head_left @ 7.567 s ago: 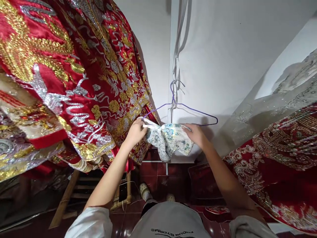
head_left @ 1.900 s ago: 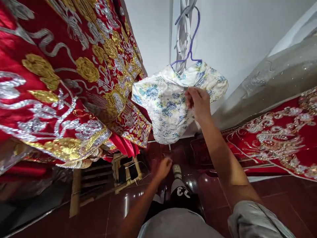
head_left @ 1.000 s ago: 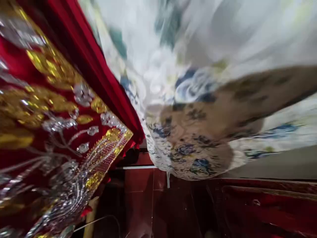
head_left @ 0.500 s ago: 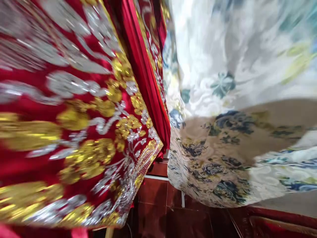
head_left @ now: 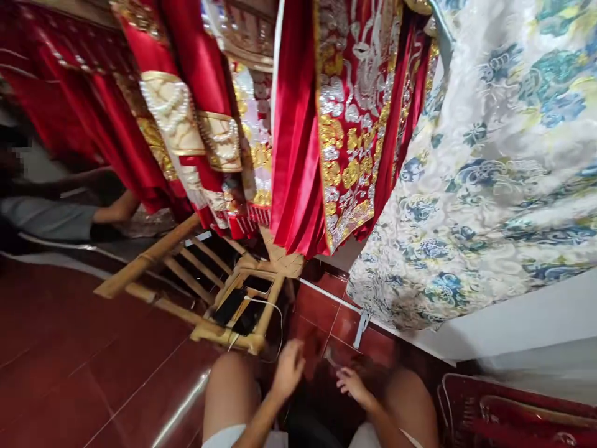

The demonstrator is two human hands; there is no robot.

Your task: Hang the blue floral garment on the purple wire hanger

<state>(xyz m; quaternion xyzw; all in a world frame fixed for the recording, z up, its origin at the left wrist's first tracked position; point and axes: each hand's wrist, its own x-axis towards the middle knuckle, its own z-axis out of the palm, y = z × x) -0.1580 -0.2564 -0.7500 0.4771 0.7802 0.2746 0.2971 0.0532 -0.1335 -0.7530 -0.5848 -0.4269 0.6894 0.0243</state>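
I am crouched low with both knees showing at the bottom edge. My left hand [head_left: 286,370] hangs above the red floor tiles, smeared by motion, so its fingers are unreadable. My right hand [head_left: 352,386] is a little to its right, fingers apart, over a dark blurred thing [head_left: 326,379] on the floor between my knees. I cannot make out what that thing is. The white garment with blue flowers [head_left: 489,168] hangs above on the right, touched by neither hand.
Red robes with gold and silver embroidery [head_left: 345,124] hang in a row across the top. A bamboo stool [head_left: 219,292] holding two phones and a cable stands just left of my hands. Another person's arm [head_left: 112,211] rests at the far left. White wall at right.
My head has dropped from close against the floral garment to a view of the floor. Both hands are now low near the tiles; earlier my right hand held the hung garment.
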